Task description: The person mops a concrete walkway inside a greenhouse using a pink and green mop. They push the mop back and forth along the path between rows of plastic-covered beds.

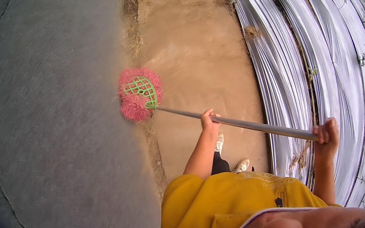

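Left hand [210, 118] is wrapped around the mid-length of a mop [261, 126], while the right hand [327, 131] grips near its upper end. Its grey pole looks stiff, fairly light and smooth enough to slip in damp palms; the pink fringe [134, 109] should be soft and floppy, the green frame [142, 92] firm but probably breakable if levered. Widely spaced holds on the pole seem best against a head-heavy swing. The mop's head lies over the border between grey pavement [66, 132] and tan ground [191, 50]; white sheeting [275, 66] runs along the right.
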Demonstrator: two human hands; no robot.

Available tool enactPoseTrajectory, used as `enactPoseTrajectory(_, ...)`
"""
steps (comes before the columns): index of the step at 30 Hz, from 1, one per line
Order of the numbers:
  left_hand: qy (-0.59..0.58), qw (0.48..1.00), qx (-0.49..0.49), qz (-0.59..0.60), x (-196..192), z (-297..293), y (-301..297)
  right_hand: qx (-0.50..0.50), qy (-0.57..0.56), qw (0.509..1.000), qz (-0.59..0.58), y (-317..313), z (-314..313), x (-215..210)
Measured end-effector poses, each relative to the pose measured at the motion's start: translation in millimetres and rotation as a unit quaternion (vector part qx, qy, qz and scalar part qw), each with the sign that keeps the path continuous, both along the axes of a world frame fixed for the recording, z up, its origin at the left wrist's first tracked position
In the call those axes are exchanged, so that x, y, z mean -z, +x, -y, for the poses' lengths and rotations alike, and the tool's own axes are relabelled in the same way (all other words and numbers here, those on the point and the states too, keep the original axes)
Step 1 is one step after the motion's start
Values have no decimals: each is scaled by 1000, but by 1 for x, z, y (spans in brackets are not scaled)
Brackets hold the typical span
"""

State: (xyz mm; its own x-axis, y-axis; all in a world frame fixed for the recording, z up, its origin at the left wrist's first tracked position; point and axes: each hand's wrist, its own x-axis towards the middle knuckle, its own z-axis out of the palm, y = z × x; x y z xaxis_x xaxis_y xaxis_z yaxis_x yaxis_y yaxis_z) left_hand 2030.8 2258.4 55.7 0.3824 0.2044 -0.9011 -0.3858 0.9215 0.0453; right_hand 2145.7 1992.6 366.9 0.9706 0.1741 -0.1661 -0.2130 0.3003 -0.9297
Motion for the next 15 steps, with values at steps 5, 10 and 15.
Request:
enactPoseTrajectory(5,-20,987,-1,161,-55,49,62,-98,19,981,167,4,64,-67)
enactPoseTrajectory(10,-66,966,-9,249,-57,60,94,-96,-12,969,228,-16,47,-101)
enactPoseTrajectory(15,-50,987,-8,153,1,65,7,-116,-58,979,158,-43,13,-54)
